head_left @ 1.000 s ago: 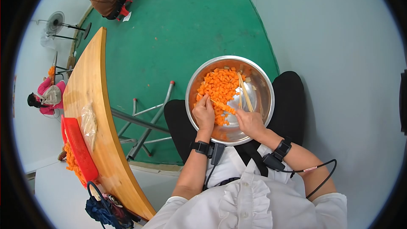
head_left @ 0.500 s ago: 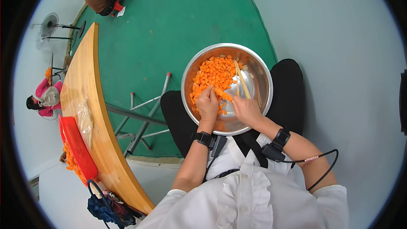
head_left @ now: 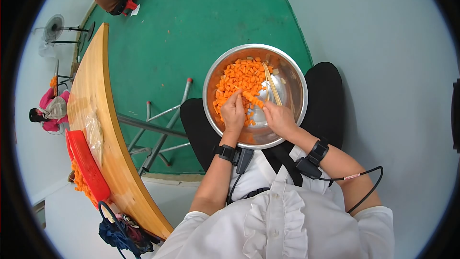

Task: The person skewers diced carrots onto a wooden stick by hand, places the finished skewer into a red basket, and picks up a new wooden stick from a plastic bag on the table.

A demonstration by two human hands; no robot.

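Observation:
A short row of orange carrot pieces on a skewer (head_left: 253,99) spans the gap between my two hands, above a steel bowl (head_left: 207,97). My right hand (head_left: 279,118) is closed on the row's lower right end. At its upper left end, my left hand (head_left: 233,114) pinches with thumb and fingers; whether a separate piece is between those fingertips is hidden. Diced carrot (head_left: 242,74) fills the left and far part of the bowl. Several bamboo skewers (head_left: 273,85) lean inside on the right, beside a few pale cubes.
The bowl rests on my lap between my knees. At left stands a wooden table (head_left: 93,74) with a plastic bag (head_left: 94,136), a red basket (head_left: 86,165) and a dark blue bag (head_left: 122,232). Metal legs (head_left: 163,136) stand under it. Two people sit farther off, near a fan (head_left: 54,28).
Both hands keep hold of the skewer, which tilts slightly more and has moved a little away from my body. The whole view has shifted slightly.

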